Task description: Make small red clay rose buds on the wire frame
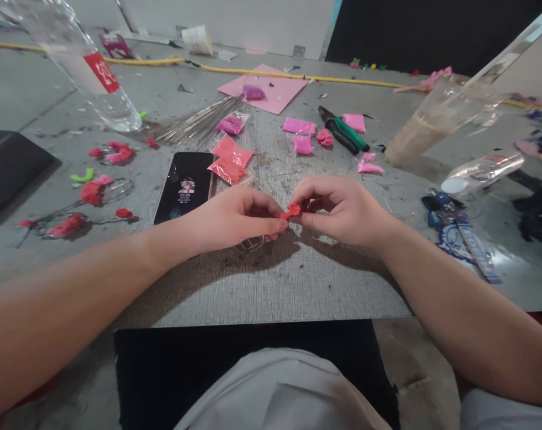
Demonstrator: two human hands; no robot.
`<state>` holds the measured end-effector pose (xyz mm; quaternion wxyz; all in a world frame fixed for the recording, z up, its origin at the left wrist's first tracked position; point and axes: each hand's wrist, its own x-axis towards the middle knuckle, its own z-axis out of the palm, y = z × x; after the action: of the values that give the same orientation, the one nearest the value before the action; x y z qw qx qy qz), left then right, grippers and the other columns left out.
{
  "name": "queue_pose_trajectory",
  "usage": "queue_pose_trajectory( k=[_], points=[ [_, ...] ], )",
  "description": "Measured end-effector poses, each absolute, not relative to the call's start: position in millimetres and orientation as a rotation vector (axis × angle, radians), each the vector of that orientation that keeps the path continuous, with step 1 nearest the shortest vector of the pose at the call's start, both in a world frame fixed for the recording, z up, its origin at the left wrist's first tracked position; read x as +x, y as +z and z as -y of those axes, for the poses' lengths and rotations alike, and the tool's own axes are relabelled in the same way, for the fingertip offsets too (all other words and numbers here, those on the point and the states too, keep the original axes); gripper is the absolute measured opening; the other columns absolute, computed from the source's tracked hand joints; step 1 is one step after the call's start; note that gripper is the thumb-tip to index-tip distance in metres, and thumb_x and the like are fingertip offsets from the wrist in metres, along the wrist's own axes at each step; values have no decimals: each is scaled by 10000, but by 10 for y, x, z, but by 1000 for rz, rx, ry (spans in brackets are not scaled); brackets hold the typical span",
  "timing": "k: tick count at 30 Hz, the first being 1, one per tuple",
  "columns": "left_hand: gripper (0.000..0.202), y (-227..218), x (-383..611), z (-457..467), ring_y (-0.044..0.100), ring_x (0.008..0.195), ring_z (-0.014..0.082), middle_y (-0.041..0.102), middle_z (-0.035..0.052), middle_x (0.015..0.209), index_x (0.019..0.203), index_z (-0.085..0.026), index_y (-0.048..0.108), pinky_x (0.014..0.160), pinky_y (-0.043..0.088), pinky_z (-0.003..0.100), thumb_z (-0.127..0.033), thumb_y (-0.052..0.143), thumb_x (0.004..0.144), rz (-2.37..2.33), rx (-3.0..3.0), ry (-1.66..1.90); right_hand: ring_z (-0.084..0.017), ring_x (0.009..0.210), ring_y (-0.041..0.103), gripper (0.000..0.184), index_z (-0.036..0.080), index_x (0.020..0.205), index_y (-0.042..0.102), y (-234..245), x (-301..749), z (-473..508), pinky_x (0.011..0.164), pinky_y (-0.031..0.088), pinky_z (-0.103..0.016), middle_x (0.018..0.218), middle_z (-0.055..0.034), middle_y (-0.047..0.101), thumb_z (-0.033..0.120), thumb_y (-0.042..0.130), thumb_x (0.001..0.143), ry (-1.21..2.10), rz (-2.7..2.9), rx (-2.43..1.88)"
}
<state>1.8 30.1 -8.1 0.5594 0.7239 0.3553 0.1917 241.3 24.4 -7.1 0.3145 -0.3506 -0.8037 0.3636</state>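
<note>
Between my two hands, just above the table, is a small red clay flower (294, 209). My left hand (248, 218) pinches its left end between thumb and forefinger. The fingertips of my right hand (333, 206) close on its right side. Thin wire loops (252, 243) show beneath my left hand; whether they join the flower is hidden. A phone (184, 185) with its screen lit lies left of my left hand. Beyond that hand are clear packets of orange-red clay (230, 161). Wire pieces with red clay flowers (69, 225) lie on the left.
Green-handled pliers (345, 132), pink clay packets (299, 126) and a bundle of metal wires (197, 122) lie farther back. A water bottle (96, 77) stands left. At right are a drink cup (425, 125), a lying bottle (483, 173) and keys (443, 206). A yellow cable (253, 73) crosses behind.
</note>
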Motion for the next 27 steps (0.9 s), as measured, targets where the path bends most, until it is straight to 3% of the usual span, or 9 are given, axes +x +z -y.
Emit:
queue_pose_trajectory(
  k=[7,11,17,22,27],
  points=[
    [246,-92,14,-289,613,633,136,708,11,709,783,-194,744,572,464,255,-390,682,917,-934,1851,403,-160,785,644,125,198,902,718,-97,2406,-245,672,536,-299,900,-23,697,272,809,859,976,2147,-892],
    [191,-96,13,-293,630,623,141,718,7,710,844,-195,772,549,463,252,-357,687,901,-882,1853,404,-142,735,623,122,189,881,721,-86,2398,-245,663,523,-290,841,-15,687,282,800,875,917,2184,-848],
    [211,-122,37,-233,692,722,150,777,16,818,999,-176,790,637,511,253,-350,723,901,-956,2106,694,-147,743,642,158,195,903,732,-127,2427,-273,659,526,-283,844,-12,711,284,846,838,1038,2068,-883],
    [146,-125,27,-221,680,689,118,786,-1,799,933,-180,798,644,481,239,-292,704,942,-863,2307,765,-136,734,650,156,194,895,722,-163,2444,-286,655,525,-270,836,-4,702,271,846,838,1137,2057,-896],
    [170,-132,21,-268,664,688,131,766,13,789,919,-176,783,643,459,257,-287,666,970,-820,2422,750,-112,612,597,175,180,900,713,-179,2428,-289,558,461,-260,730,13,664,318,818,870,1179,2002,-959]
  ],
)
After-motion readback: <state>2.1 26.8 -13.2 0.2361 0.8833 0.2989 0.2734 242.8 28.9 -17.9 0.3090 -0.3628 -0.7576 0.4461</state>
